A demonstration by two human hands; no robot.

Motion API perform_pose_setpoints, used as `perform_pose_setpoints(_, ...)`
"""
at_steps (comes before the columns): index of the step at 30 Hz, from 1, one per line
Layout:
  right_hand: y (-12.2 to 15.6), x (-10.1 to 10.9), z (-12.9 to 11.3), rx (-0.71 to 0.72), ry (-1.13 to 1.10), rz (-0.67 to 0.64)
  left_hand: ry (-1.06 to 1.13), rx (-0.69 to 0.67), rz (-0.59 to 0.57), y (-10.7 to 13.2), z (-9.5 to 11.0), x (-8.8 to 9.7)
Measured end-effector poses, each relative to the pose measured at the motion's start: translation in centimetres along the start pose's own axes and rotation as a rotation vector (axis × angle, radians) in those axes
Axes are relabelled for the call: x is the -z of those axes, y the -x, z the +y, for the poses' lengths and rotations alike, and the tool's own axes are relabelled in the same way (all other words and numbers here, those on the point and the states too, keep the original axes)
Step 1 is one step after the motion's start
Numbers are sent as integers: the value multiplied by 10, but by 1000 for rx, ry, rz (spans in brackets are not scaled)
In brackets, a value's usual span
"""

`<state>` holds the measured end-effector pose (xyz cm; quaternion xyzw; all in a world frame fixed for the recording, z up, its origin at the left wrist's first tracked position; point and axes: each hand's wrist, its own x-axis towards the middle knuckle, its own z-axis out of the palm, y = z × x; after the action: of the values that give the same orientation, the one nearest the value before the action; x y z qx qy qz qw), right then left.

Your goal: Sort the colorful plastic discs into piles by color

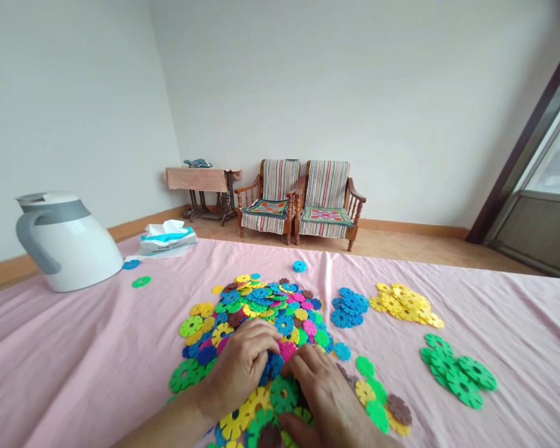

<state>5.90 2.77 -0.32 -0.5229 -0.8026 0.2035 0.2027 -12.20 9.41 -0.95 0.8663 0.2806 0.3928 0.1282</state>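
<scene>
A mixed pile of flat notched plastic discs in several colours lies in front of me. My left hand rests over its near part, fingers curled towards the thumb. Just right of its fingertips is a blue disc; what the fingers hold, if anything, is hidden. My right hand leans over the near right side of the pile, its fingers bent down and its thumb apart from them. A green disc shows beside its fingers. Yellow discs lie below and between the hands.
Right of the pile are separate heaps of blue discs, yellow discs and green discs on the pink cloth. A white-and-grey jug and a tissue pack stand at the left. Two wooden armchairs are beyond.
</scene>
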Motion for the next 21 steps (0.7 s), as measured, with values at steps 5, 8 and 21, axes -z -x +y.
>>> perform_pose_setpoints(5, 0, 1, -1, 47, 51, 47, -1, -1, -14, 1, 0, 1)
perform_pose_setpoints(8, -1, -6, 3, 158, 133, 83, 5, -6, -19, 1, 0, 1)
perform_pose_setpoints(21, 17, 69, 50, -107, -53, 453, 14, -19, -21, 0, -1, 1)
